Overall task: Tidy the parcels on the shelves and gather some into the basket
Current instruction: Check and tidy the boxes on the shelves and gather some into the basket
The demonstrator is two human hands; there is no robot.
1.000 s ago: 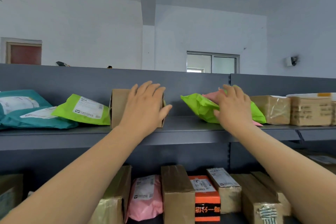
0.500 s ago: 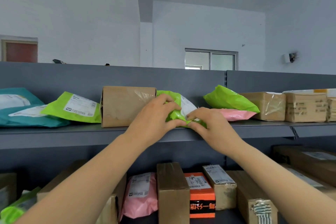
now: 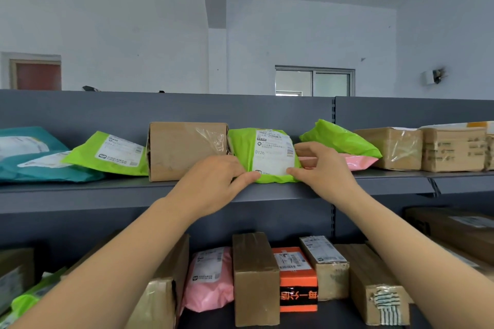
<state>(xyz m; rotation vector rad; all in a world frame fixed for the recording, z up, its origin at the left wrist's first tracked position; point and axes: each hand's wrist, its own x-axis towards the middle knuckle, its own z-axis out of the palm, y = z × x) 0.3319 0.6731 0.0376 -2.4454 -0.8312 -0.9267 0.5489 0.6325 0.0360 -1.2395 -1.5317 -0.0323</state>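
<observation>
Left hand (image 3: 213, 184) and right hand (image 3: 320, 171) pinch the middle green parcel (image 3: 267, 152) on the shelf (image 3: 107, 191).

Illumination: even, diffuse daylight, moderately bright. 1 visible source, the window (image 3: 315, 83) in the rear wall. White walls carry a cool blue-grey cast. Upper shelf (image 3: 80, 192) well lit; lower shelf (image 3: 208, 319) in soft shadow beneath it. Mild glare on the clear tape of the cardboard box (image 3: 187, 151). Label print on the green parcel (image 3: 270, 153) smeared, partly legible. Wide-angle distortion tilts shelf lines toward the edges; wall fixture (image 3: 433, 77) blurred.
</observation>
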